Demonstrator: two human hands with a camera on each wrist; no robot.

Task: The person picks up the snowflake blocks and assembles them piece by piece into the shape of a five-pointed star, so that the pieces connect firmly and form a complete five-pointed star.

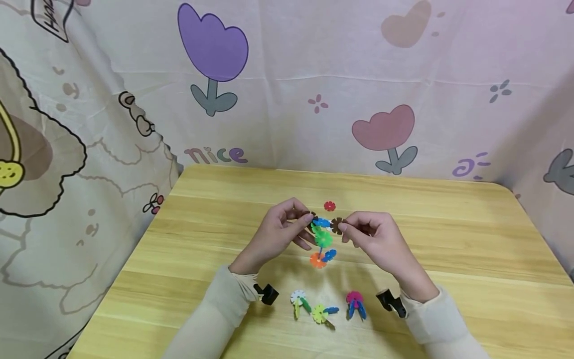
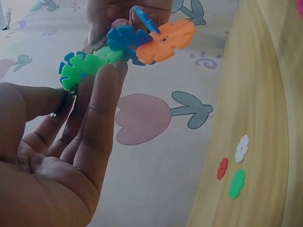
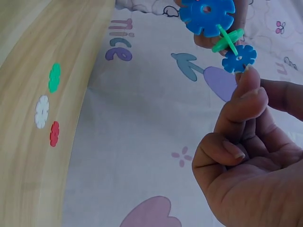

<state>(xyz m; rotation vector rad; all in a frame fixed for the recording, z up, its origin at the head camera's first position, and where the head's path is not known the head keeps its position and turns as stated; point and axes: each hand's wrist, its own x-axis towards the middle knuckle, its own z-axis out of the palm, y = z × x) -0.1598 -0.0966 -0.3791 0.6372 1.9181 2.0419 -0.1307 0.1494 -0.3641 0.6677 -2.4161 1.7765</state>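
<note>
Both hands hold up a small chain of slotted plastic snowflake discs above the table. It joins a blue disc, green discs, an orange disc and another blue disc hanging lowest. My left hand pinches a dark brown disc at the chain's left end, mostly covered by its fingertips. Between thumb and fingers my right hand pinches a brown disc at the right end. In the right wrist view fingertips hide most of that disc, beside a blue disc.
Loose red, white and green discs lie on the wooden table beyond the chain. Nearer are three joined clusters: white-topped, yellow-green and magenta-and-blue. A printed cloth hangs behind.
</note>
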